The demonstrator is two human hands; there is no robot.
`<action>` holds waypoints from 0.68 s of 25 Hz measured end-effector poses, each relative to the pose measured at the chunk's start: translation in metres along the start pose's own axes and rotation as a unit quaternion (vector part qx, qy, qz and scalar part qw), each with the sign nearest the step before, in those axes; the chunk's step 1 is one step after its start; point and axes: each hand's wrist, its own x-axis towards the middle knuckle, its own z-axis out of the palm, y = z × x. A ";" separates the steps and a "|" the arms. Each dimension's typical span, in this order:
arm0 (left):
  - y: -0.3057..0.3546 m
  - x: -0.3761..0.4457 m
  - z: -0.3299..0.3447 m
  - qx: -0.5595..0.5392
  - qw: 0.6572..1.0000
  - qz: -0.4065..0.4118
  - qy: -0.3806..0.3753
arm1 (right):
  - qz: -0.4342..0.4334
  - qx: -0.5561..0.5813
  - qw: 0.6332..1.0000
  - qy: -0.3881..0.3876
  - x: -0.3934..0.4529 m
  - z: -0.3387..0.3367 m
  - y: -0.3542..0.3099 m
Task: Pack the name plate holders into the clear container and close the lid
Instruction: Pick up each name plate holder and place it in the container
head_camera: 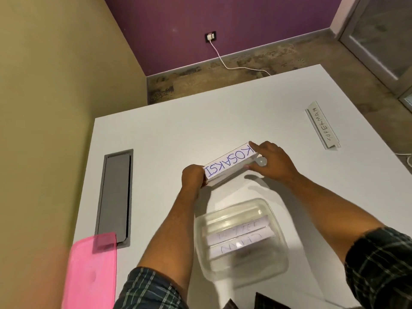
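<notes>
A clear name plate holder with a white card in blue letters (pixel 229 162) is held above the white table (pixel 169 134), beyond the container. My left hand (pixel 192 176) grips its near left end and my right hand (pixel 273 162) pinches its far right end. The clear container (pixel 239 243) stands open near the table's front edge, between my forearms, with two holders with paper cards lying inside. Another name plate holder with black lettering (pixel 323 126) lies flat at the table's far right. A translucent pink lid (pixel 91 273) rests at the front left.
A grey cable hatch (pixel 114 195) is set into the table on the left, partly under the pink lid. An olive wall runs along the left side. A white cable (pixel 223 61) runs across the floor beyond the table's far edge.
</notes>
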 end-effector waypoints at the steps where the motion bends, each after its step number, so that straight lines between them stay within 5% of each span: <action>1: -0.001 -0.014 -0.005 -0.009 0.999 -0.036 -0.012 | -0.028 -0.029 0.999 -0.012 -0.013 -0.007 -0.004; 5: -0.009 -0.054 -0.034 0.001 0.990 -0.111 -0.090 | -0.137 -0.136 0.979 -0.063 -0.049 -0.028 -0.015; 11: -0.033 -0.095 -0.062 0.040 0.981 -0.117 -0.150 | -0.298 -0.232 0.926 -0.023 -0.086 -0.046 -0.033; 17: -0.060 -0.126 -0.070 0.160 0.964 -0.096 -0.190 | -0.400 -0.186 0.893 -0.088 -0.117 -0.039 -0.045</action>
